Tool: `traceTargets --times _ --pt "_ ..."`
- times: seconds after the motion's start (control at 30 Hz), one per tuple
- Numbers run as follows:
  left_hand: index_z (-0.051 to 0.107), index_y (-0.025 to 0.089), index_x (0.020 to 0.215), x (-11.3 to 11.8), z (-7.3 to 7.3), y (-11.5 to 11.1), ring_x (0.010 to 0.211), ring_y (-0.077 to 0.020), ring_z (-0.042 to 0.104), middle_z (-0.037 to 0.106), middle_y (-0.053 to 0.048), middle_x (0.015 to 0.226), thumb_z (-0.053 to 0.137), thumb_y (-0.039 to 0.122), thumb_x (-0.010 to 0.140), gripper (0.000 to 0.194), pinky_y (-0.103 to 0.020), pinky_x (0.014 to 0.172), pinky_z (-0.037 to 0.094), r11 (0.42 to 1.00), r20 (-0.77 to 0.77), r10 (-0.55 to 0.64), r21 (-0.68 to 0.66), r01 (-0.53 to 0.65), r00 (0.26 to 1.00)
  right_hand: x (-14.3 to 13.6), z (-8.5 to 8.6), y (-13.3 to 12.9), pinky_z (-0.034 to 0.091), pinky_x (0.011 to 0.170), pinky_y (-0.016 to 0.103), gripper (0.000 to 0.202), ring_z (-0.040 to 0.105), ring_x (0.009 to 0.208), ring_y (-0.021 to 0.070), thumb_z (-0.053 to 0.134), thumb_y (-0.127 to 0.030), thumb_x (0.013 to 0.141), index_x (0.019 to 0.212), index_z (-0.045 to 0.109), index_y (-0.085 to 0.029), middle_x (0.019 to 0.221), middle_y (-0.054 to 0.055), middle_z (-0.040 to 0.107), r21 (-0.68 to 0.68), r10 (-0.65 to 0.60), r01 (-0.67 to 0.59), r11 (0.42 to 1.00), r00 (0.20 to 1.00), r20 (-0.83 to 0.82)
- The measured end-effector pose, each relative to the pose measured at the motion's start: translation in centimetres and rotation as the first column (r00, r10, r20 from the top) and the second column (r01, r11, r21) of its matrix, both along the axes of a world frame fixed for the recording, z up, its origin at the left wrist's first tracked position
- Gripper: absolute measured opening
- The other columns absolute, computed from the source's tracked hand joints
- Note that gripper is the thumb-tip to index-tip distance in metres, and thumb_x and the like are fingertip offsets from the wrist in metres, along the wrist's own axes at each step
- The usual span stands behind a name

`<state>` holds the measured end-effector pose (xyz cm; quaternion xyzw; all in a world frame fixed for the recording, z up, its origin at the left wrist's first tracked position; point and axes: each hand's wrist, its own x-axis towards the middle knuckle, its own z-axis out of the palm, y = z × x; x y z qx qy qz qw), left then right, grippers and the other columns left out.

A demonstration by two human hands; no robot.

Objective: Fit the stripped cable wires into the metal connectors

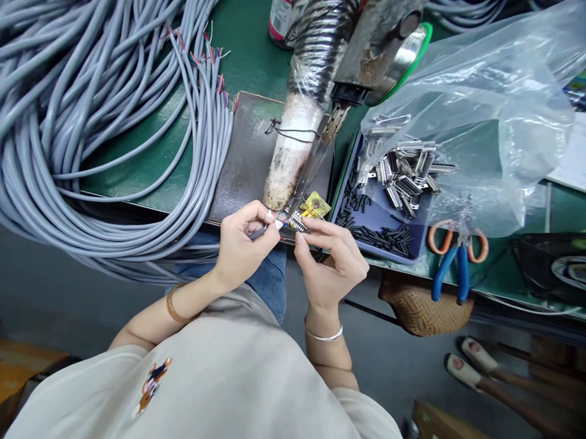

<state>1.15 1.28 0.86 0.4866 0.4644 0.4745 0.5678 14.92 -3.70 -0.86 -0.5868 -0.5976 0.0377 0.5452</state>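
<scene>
My left hand [243,243] pinches the end of a grey cable [257,233], whose thin coloured wires [282,218] fan out past the fingertips. Just right of it, my right hand [333,253] has its thumb and forefinger closed on the end of a small metal multi-pin connector [297,222]. The wires reach toward the connector's pins; whether they touch is too small to tell. Above both hands hang the tip of a soldering tool [315,161] and the mouth of a white-wrapped duct [282,175]. A yellow pad [315,207] lies behind the connector.
A large bundle of grey cables [45,158] covers the left side. On the right, a blue tray [385,242] holds metal connectors [411,170] and black sleeves [354,204] beside a plastic bag [491,123]. Pliers [451,265], a solder spool [407,62] and a dark plate [237,157] are nearby.
</scene>
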Motion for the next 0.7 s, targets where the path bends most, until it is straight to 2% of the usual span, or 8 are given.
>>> traceTargets --times 0.23,0.37,0.47,0.7 --pt "0.056 0.017 0.068 -0.06 0.01 0.05 0.051 -0.0042 0.041 0.058 0.004 0.065 0.072 0.019 0.074 0.018 -0.018 0.050 0.035 0.998 0.046 -0.032 -0.050 0.034 0.998 0.25 -0.47 -0.48 0.065 0.075 0.031 0.016 0.079 0.085 0.0169 0.073 -0.013 0.087 0.087 0.066 -0.027 0.102 0.000 0.082 0.024 -0.006 0.004 1.000 0.995 0.100" --pt "0.054 0.017 0.067 -0.08 -0.14 -0.02 0.049 -0.0034 0.036 0.054 0.005 0.062 0.074 0.020 0.074 0.021 -0.019 0.048 0.028 0.996 0.040 -0.036 -0.081 0.039 0.999 0.31 -0.55 -0.61 0.065 0.074 0.031 0.014 0.079 0.084 0.0168 0.073 -0.015 0.089 0.087 0.066 -0.027 0.100 0.000 0.082 0.015 -0.010 0.008 1.000 0.992 0.127" --pt "0.054 0.018 0.068 -0.04 -0.26 -0.09 0.049 -0.0036 0.034 0.053 0.005 0.062 0.073 0.021 0.075 0.021 -0.020 0.047 0.026 0.997 0.014 -0.026 -0.066 0.026 1.000 0.22 -0.44 -0.49 0.066 0.076 0.033 0.013 0.079 0.085 0.0172 0.073 -0.016 0.089 0.088 0.067 -0.027 0.100 0.000 0.082 0.001 -0.021 0.021 1.000 0.993 0.113" --pt "0.054 0.019 0.067 0.09 -0.11 -0.25 0.052 -0.0059 0.039 0.049 0.005 0.060 0.072 0.020 0.077 0.020 -0.020 0.050 0.032 1.000 -0.031 0.028 0.011 -0.028 0.999 0.10 -0.12 0.07 0.065 0.080 0.034 0.012 0.078 0.088 0.0169 0.074 -0.015 0.089 0.089 0.070 -0.026 0.101 0.000 0.081 -0.009 -0.011 0.012 1.000 0.994 0.107"
